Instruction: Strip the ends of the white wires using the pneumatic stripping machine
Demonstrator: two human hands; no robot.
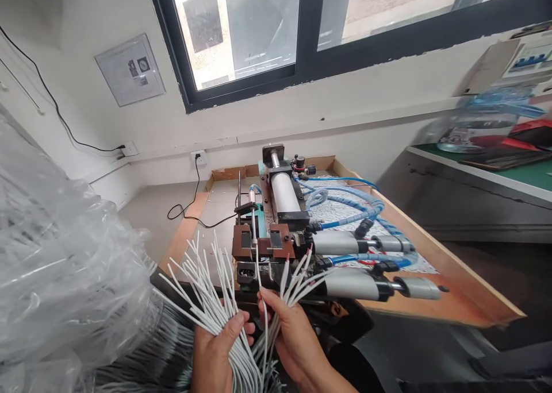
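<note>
A thick bundle of white cables [211, 295] fans upward out of my left hand [222, 347], whose fingers are wrapped round it. My right hand [288, 330] pinches a single white cable [258, 269] between thumb and forefinger. That cable stands upright, its upper end at the brown jaw blocks of a pneumatic machine [282, 241]. Several more cables [297, 281] lie in the right hand, spreading to the right; some of their tips look reddish. Both hands are just in front of the machine, close together.
Clear plastic wrapping [64, 255] covers a large stack of cables [159, 347] at the left. A wooden-edged tray [431, 249] surrounds the machine, with blue air hoses [357, 215] and white scraps inside. To the right, a green shelf [491, 166] holds a large plastic bottle [478, 123].
</note>
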